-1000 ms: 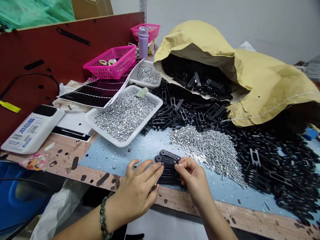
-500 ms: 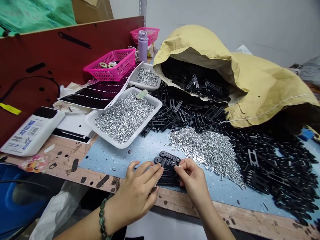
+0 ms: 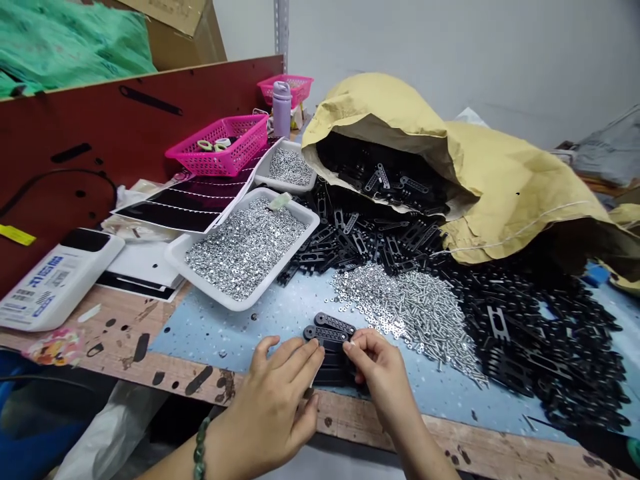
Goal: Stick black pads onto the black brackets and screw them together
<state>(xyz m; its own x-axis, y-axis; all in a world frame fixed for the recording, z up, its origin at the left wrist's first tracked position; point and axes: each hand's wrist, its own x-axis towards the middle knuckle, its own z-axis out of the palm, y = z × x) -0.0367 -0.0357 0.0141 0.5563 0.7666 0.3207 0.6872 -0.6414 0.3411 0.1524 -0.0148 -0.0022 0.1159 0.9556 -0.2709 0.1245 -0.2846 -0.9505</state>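
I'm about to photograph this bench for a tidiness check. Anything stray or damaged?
A small silver screw lies alone at the blue mat's near right, away from the loose silver pile. The bench edge looks worn, with scattered dark patches.

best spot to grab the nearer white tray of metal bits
I'd take the nearer white tray by its rim on both long sides, near end, coming from the near side. The rim flares out around the metal bits and its near corner juts over the blue mat; farther back, black parts crowd the right edge and a dark striped sheet lies by the left.
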